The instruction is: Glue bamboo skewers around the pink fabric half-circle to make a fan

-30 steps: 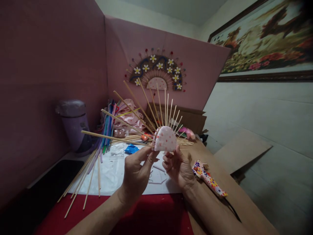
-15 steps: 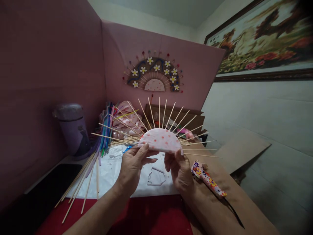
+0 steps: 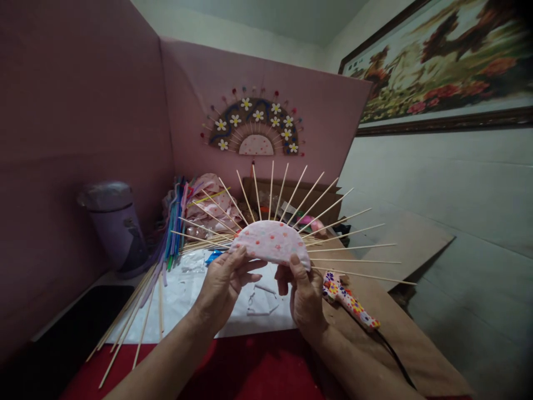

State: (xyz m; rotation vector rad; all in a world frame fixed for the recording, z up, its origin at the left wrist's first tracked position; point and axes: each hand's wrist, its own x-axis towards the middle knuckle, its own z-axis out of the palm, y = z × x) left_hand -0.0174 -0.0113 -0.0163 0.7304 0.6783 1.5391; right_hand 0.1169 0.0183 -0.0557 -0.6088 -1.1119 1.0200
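A pale pink half-round fan base [image 3: 272, 243] with red dots is held up above the table, its curved edge uppermost. Thin wooden sticks [image 3: 271, 191] fan out from that curve. My left hand [image 3: 227, 283] pinches the base's lower left corner, thumb on the front face and fingers behind. At the lower right corner my right hand [image 3: 303, 294] grips it the same way. Below lies a white sheet [image 3: 183, 311] with small white bent pieces [image 3: 262, 300] on it. A flower-patterned glue gun [image 3: 352, 303] rests to the right of my right hand.
Loose sticks [image 3: 125, 333] and coloured pipe cleaners [image 3: 172, 233] lie at the left. Behind them stands a purple canister [image 3: 114, 228]. Dotted pink cloth [image 3: 208, 205] is heaped at the back. On the pink panel hangs a finished-looking flowered fan [image 3: 256, 119]. A cardboard box [image 3: 300, 194] sits behind.
The fan base has turned slightly, its right side now lower and closer, with the right-hand sticks reaching further right. Both hands still hold it. The view has shifted a little.
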